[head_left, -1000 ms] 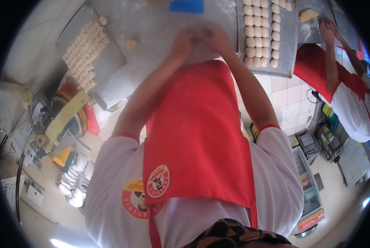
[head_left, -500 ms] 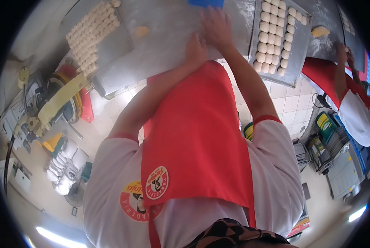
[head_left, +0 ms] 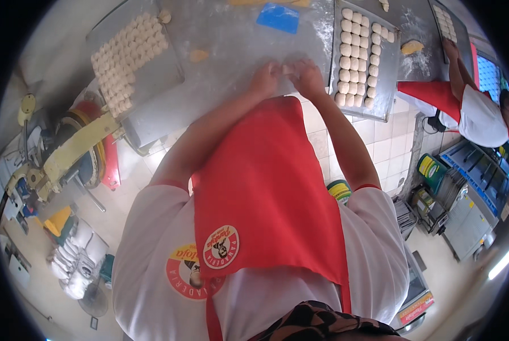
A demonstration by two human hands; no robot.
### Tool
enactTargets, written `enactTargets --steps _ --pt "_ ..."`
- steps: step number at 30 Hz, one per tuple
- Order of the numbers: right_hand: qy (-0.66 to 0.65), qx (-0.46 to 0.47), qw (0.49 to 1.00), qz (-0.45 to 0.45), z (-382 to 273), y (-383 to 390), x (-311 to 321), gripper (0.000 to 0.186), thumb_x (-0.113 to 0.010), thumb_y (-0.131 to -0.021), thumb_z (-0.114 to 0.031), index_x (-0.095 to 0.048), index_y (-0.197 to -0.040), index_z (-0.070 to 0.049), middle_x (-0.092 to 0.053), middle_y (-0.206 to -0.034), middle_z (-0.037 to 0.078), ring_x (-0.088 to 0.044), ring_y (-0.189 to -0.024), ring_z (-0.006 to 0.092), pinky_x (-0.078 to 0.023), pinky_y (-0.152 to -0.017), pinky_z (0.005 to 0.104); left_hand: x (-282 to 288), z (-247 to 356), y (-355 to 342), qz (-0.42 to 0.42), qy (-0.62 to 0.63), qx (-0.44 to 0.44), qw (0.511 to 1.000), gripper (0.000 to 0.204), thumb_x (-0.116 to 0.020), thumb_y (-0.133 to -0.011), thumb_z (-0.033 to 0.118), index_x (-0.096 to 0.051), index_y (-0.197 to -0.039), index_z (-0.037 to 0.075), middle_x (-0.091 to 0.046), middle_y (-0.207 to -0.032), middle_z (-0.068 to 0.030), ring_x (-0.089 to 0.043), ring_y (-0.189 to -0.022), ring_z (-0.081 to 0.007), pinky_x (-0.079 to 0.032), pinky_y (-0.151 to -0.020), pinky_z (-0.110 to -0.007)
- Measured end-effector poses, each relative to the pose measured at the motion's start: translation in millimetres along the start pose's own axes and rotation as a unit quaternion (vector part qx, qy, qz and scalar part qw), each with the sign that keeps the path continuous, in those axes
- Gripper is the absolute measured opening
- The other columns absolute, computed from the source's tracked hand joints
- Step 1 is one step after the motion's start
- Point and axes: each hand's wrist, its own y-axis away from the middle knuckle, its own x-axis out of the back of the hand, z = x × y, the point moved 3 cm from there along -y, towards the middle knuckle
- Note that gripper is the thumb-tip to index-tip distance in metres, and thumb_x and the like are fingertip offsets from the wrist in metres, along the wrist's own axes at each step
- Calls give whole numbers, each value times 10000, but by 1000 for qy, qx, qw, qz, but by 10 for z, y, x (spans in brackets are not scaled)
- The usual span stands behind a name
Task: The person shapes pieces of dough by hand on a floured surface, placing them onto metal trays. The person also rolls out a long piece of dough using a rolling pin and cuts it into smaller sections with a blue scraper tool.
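Observation:
My left hand is closed, fingers curled, low over the floury metal table. Just to its right, my right hand is closed around what looks like a small pale piece of dough; what my left fingers hold is hidden. A blue flat scraper lies beyond my hands, near a long yellowish strip, and a small dough lump sits to the left.
Trays of dough balls stand left and right. A co-worker at far right reaches toward another tray, near a yellow dough piece. A cream-coloured machine stands below left, a green bucket lower right.
My right hand, spread near the scraper half a second ago, has drawn back and curled beside my left. The co-worker's hand has moved up toward the far tray.

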Motion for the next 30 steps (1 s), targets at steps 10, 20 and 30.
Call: enactTargets --steps 10,20,30 --pt "-168 -172 964 117 -23 200 197 445 -815 -832 -275 -708 -1170 -7 -703 -1094 172 -686 -1014 356 -537 -893 423 -219 130 -403 -92 206 10 974 375 -621 -1005 37 -589 -1378 52 -684 -1157 -101 -681 -1025 -163 -587 -858 -307" --pt "-322 -388 779 374 2334 421 1498 487 -793 -859 -199 -624 -1239 55 -739 -982 113 -698 -871 185 -554 -794 322 -1432 2009 -1357 -41 -258 -344 902 513 -697 -966 314 -569 -1438 159 -594 -1439 -50 -541 -1343 -315 -405 -1109 -606" --pt "-164 -401 832 347 3175 -201 1615 396 -780 -848 -301 -719 -1087 9 -754 -1020 180 -738 -953 325 -564 -896 392 -2349 2162 -2185 -78 -434 -296 847 695 -596 -974 513 -406 -1569 209 -349 -1663 10 -243 -1552 -379 -67 -1102 -853"
